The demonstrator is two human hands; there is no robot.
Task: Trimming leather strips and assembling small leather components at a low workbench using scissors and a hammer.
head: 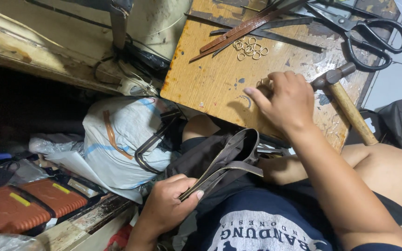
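Note:
My left hand grips a dark brown bag piece with a brass zipper, held over my lap. My right hand rests on a worn wooden board, fingers curled over small metal rings at the board's near edge. More loose brass rings lie further up the board beside several brown leather strips. A wooden-handled hammer lies just right of my right hand.
Large black scissors sit at the board's top right. A white sack with straps lies left of my lap. Orange cases and plastic clutter fill the lower left. A sewing machine base is at upper left.

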